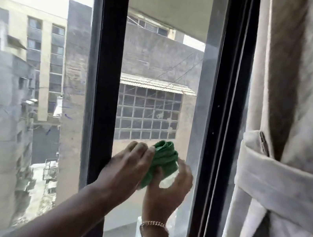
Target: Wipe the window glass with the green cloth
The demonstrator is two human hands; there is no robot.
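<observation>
The window glass (161, 61) stands between dark frame bars (106, 68), with grey buildings beyond and a pale tied-back curtain (292, 141) at right. Low before the pane, the left hand (131, 161) and right hand (171, 185) both grip the bunched green cloth (163, 160). Something white in the right palm is too hidden to identify.

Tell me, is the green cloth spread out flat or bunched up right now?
Bunched up. The green cloth is gathered into folds between the left hand and right hand, not flattened on the window glass.
</observation>
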